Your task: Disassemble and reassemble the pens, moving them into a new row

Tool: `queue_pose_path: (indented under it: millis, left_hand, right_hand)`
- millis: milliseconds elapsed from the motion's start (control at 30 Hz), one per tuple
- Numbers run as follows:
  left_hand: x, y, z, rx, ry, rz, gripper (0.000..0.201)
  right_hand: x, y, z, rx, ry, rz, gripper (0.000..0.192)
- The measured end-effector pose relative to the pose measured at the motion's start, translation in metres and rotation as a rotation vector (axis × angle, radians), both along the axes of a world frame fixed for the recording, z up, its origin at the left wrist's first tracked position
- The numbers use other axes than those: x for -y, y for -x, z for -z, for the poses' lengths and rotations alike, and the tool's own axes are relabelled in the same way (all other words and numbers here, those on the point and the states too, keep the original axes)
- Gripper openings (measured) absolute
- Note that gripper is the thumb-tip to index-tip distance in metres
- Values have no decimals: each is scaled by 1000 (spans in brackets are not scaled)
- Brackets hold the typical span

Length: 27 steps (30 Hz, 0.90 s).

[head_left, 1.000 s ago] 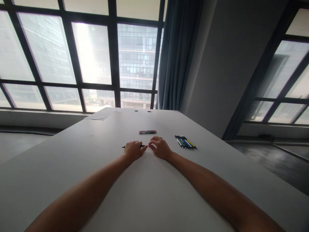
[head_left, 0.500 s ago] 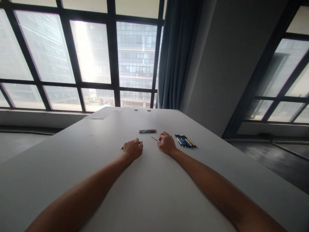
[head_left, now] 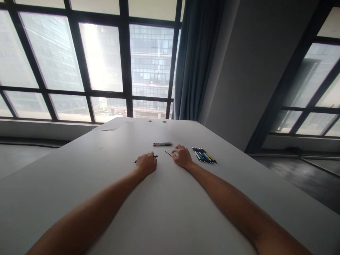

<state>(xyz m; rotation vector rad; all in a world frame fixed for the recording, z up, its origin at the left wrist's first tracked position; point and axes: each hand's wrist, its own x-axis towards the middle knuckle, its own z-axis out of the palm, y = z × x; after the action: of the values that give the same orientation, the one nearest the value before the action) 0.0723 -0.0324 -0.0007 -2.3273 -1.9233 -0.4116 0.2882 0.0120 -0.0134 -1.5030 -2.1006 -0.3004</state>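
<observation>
The left hand [head_left: 146, 163] is curled around a dark pen body [head_left: 154, 156], which lies almost crosswise to the forearm: one end pokes out on the hand's outer side, the other points toward the right hand [head_left: 182, 156]. That hand is closed too, pinching a thin dark rod [head_left: 168, 153] — probably a refill, though it is too small to be sure. The rod's free tip slants toward the pen body, and the two ends sit near each other but clearly apart — the gap between them lies midway between the hands. Both long axes run roughly along one line, so they nearly face end to end. Beyond the pen body on the white surface [head_left: 164, 212] rests a reddish pen [head_left: 162, 144]; a row of coloured pens [head_left: 204, 155] lies just beside the right hand, on its outer side.
</observation>
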Motion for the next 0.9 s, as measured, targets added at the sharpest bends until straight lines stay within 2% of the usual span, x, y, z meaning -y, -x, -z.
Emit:
queue_pose_path:
  millis: [400,767,900]
  left_hand:
    - [-1,1,2,22,-17,23,31]
    - [-4,1,5,18,-22,36,32]
    - [-4,1,5,14,-36,39,29]
  right_hand:
    - [-3,-7,2,-8,57,-222,26]
    - [-5,-8,3,-2,86,-62,24]
    - [-4,-8,4,10,96,-45,23]
